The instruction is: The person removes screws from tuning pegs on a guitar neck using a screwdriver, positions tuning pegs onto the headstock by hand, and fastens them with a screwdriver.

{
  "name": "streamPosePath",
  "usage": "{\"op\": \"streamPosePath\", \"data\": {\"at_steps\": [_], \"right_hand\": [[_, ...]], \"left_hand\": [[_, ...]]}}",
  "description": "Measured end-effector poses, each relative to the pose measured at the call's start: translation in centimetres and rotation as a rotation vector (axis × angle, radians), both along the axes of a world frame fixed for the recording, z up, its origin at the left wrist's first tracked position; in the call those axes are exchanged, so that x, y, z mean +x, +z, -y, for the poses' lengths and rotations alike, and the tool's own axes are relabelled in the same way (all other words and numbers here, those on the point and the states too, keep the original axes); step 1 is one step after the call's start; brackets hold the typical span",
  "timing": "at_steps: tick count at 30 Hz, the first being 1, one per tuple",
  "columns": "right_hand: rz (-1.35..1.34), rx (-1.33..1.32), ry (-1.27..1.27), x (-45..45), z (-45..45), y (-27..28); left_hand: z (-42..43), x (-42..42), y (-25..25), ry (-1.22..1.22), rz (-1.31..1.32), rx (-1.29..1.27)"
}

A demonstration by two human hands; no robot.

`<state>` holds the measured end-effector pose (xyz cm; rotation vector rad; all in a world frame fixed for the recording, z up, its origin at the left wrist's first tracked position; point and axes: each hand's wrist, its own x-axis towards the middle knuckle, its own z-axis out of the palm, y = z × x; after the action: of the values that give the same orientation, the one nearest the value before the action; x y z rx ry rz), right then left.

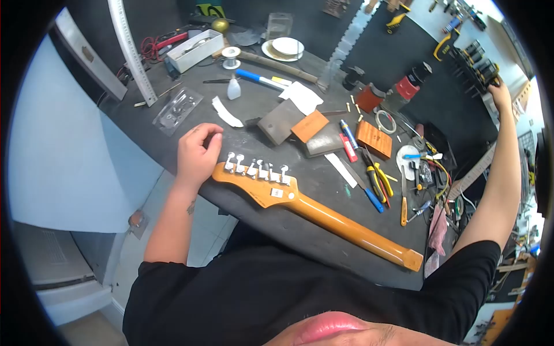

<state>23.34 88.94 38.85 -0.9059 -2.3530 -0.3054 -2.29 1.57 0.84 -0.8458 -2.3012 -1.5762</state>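
Note:
A guitar neck (352,230) of glossy amber wood lies back side up along the near edge of the bench. Its headstock, with several chrome tuning machines (262,172), points to the left. Just beyond the headstock rests my left hand (199,150), fingers curled in; I see nothing held in it. My right arm is stretched far out to the upper right. There my right hand (501,95) closes around a black-and-yellow screwdriver handle (492,78) at the wall rack (470,63) of screwdrivers. The fingertips are partly hidden.
Mid-bench are a dark flat block (281,122), wooden blocks (374,138), pliers (375,179) and a blue-handled file (372,199). Farther back stand a white box (195,51), a solder spool (231,57) and plates (283,49). Cables and small tools crowd the right side.

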Motion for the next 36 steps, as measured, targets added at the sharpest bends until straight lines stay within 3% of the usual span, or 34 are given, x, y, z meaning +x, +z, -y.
{"op": "streamPosePath", "data": {"at_steps": [1,3,5,7,10,12,15,19,21,23,30,33,34,35,36], "right_hand": [[-0.041,0.015,0.031,-0.3,0.3,-0.7],[-0.279,0.069,-0.145,-0.3,1.9,-1.9],[-0.543,0.045,0.053,0.8,3.0,-4.1],[-0.349,0.172,0.159,2.8,12.9,-7.3],[-0.211,-0.193,0.401,4.1,32.8,-14.4],[-0.072,-0.507,0.395,6.5,39.1,-19.2],[0.027,-0.527,0.554,8.0,45.1,-25.3],[0.224,-0.644,0.097,12.2,43.2,-29.5],[0.272,-0.639,0.05,12.6,43.0,-29.1],[0.132,-0.739,0.211,13.4,42.9,-29.9],[0.344,-0.793,0.269,13.7,43.1,-30.5],[-0.071,-0.941,0.636,14.5,46.8,-26.1],[-0.338,-0.925,0.866,15.5,49.0,-24.8],[-1.115,-0.817,0.595,14.5,57.0,-24.5],[-1.047,-0.958,1.217,15.8,55.8,-22.6]], "left_hand": [[0.1,-0.1,0.0,0.002,0.008,0.003],[0.1,0.0,0.2,-0.001,0.029,0.0],[0.2,0.0,0.3,-0.015,0.04,-0.003],[0.3,0.0,0.5,-0.011,0.046,-0.002],[0.4,0.0,0.7,0.002,0.037,-0.02],[0.3,-0.1,0.6,-0.012,0.026,-0.027],[0.2,-0.3,0.1,-0.02,0.057,-0.01],[0.0,-0.8,-1.2,-0.027,0.055,0.018],[0.0,-0.7,-1.4,-0.025,0.11,0.007],[0.6,-1.9,-2.8,-0.094,0.157,0.039],[0.8,-2.0,-2.6,-0.006,0.172,-0.02],[0.8,-2.4,-2.5,0.0,0.143,-0.098],[0.8,-2.2,-2.4,0.013,0.135,-0.124],[0.9,-2.2,-2.5,0.016,0.127,-0.128],[1.0,-2.4,-2.6,0.016,0.121,-0.134]]}}
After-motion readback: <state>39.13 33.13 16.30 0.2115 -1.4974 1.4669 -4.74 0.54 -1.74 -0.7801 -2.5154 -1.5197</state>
